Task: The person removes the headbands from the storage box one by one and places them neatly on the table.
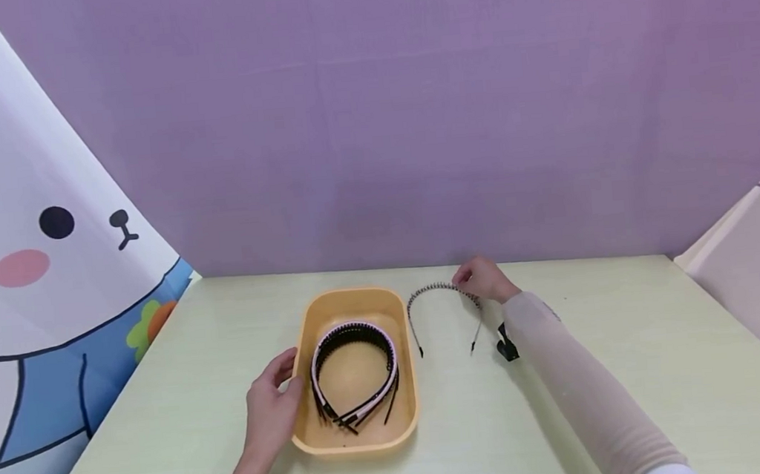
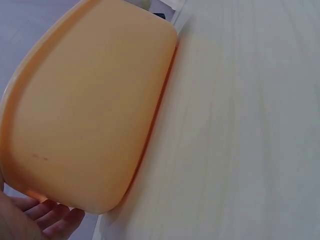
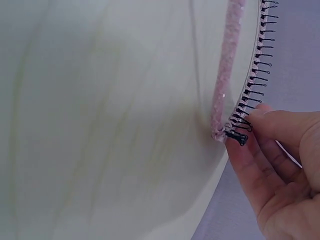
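Observation:
My left hand (image 1: 272,402) grips the left side of an orange plastic box (image 1: 413,383), its fingers under the rim in the left wrist view. Inside the box lie several headbands (image 1: 350,328), black and pale pink, nested in a ring with their ends crossing. Right of the box is a thin toothed headband (image 1: 418,293), its ends toward me. At its upper right, my right hand (image 1: 487,279) pinches the band between thumb and finger. In the right wrist view this headband (image 3: 229,60) shows pink, sparkly material and a row of black wire teeth.
A small black item (image 1: 507,344) lies beside my right sleeve (image 1: 586,384), partly hidden by it. The pale wooden table (image 1: 662,334) ends at a purple backdrop (image 1: 377,118). A cartoon-print cloth (image 1: 72,239) hangs at the left.

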The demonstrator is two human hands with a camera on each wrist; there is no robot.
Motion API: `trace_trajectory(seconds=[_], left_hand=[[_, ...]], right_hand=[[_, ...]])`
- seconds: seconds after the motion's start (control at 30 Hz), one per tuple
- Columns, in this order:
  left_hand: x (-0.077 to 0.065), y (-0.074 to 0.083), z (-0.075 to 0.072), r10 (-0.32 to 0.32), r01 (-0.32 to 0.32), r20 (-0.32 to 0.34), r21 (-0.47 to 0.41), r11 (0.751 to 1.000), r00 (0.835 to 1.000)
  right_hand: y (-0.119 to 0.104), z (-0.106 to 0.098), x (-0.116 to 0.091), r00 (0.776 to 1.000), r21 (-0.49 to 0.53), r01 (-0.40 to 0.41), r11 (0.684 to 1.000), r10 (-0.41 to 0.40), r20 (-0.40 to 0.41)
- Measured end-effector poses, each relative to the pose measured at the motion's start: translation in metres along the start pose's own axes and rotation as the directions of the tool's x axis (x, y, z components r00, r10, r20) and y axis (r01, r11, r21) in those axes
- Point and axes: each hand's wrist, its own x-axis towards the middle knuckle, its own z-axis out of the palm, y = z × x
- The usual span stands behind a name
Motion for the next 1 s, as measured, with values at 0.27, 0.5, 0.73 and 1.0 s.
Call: trace_trajectory(seconds=[0.27, 0.5, 0.73, 1.0], left_hand=[[0.002, 0.000, -0.001, -0.007, 0.007, 0.008, 0.009, 1.000, 1.000], [0.004, -0.001, -0.002, -0.011, 0.011, 0.010, 0.007, 1.000, 1.000], [0.006, -0.001, -0.002, -0.014, 0.014, 0.014, 0.006, 1.000, 1.000], [0.008, -0.003, -0.009, -0.021, 0.021, 0.008, 0.018, 1.000, 1.000]], right_hand=[[0.001, -0.006, -0.001, 0.999, -0.006, -0.041, 0.999, 0.041, 0.026], [-0.003, -0.014, -0.007, 0.999, 0.022, 0.031, 0.999, -0.032, 0.036], [-0.008, -0.017, -0.014, 0.999, 0.031, 0.029, 0.999, -0.030, 0.027], [-0.024, -0.020, -0.024, 0.997, 0.034, 0.076, 0.997, -0.077, 0.014]])
